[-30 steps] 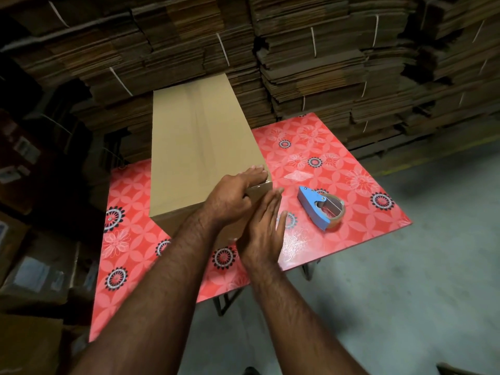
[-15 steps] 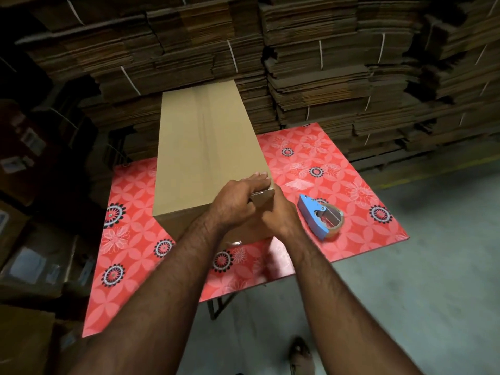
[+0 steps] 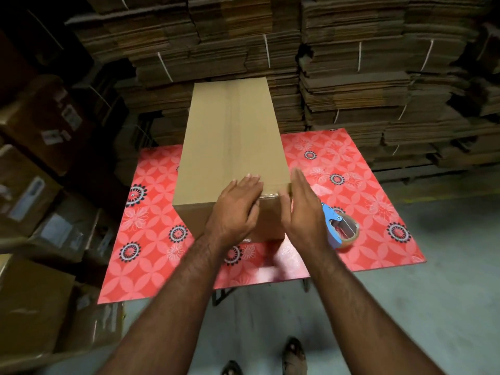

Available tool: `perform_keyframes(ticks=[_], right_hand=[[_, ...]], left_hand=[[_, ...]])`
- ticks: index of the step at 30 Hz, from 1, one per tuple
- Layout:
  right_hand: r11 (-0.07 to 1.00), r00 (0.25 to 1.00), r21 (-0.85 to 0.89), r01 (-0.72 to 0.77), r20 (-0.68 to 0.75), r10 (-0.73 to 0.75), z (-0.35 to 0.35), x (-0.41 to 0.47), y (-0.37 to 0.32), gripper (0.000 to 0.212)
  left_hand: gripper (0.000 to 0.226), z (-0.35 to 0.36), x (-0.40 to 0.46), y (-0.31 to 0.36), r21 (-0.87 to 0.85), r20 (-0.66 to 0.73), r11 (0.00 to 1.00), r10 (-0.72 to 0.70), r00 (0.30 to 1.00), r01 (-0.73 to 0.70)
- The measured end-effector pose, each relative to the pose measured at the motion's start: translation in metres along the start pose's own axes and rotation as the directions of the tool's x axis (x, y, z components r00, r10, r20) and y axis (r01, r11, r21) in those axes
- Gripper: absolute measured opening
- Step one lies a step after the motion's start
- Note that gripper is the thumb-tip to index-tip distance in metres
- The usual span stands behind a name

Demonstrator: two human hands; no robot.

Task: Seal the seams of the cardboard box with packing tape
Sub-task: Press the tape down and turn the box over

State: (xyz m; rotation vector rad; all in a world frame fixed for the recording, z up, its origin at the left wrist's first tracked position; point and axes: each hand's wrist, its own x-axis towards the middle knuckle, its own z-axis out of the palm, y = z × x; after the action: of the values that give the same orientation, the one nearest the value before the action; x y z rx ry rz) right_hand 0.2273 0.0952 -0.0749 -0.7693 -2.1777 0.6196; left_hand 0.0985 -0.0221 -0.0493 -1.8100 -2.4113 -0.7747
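Cardboard box [image 3: 230,147], near corner: left hand [image 3: 235,209] flat, right hand [image 3: 303,212] flat, both grips wide, holding nothing; rub tape firmly over the 6 o'clock edge.

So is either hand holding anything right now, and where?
Nothing is gripped. The left hand lies flat on the box at its near top edge; the right hand is open beside its corner.
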Motion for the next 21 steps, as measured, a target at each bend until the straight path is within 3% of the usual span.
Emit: perform_keyframes(ticks=[3, 7, 10, 13, 15, 17, 19, 21], right_hand=[[0.972, 0.977, -0.108, 0.210, 0.069, -0.203, 0.017, 0.011, 0.018, 0.048], [0.934, 0.932, -0.084, 0.346, 0.144, -0.332, 0.017, 0.014, 0.044, 0.046], [0.884, 0.874, -0.119, 0.452, 0.258, -0.412, 0.005, 0.022, 0.055, 0.045], [0.856, 0.830, -0.137, 0.498, 0.359, -0.426, -0.010, 0.030, 0.051, 0.054], [0.894, 0.835, -0.087, 0.439, 0.407, -0.370, -0.018, 0.028, 0.045, 0.062], [0.970, 0.903, -0.022, 0.242, 0.371, -0.217, -0.024, 0.024, 0.038, 0.071], [0.996, 0.957, 0.063, -0.067, 0.285, 0.047, -0.025, 0.029, 0.026, 0.072], [0.949, 0.909, 0.097, -0.300, 0.332, 0.253, -0.023, 0.043, 0.013, 0.067]], left_hand=[[0.043, 0.009, -0.003, -0.006, 0.100, -0.075, 0.995, 0.021, 0.997, -0.014], [0.042, 0.015, 0.001, -0.007, 0.156, -0.134, 0.987, 0.046, 0.990, -0.025], [0.039, 0.016, 0.001, -0.009, 0.170, -0.124, 0.985, 0.058, 0.991, -0.037], [0.053, 0.014, 0.002, -0.009, 0.157, -0.044, 0.986, 0.058, 0.997, -0.051], [0.052, 0.002, -0.001, -0.006, 0.124, -0.010, 0.990, 0.068, 0.998, -0.067], [0.046, -0.017, -0.006, -0.010, 0.102, -0.087, 0.995, -0.002, 0.996, 0.010], [0.047, -0.040, -0.006, -0.023, 0.024, -0.237, 0.974, -0.215, 0.948, 0.227], [0.045, -0.062, -0.005, -0.040, -0.101, -0.291, 0.865, -0.499, 0.816, 0.492]])
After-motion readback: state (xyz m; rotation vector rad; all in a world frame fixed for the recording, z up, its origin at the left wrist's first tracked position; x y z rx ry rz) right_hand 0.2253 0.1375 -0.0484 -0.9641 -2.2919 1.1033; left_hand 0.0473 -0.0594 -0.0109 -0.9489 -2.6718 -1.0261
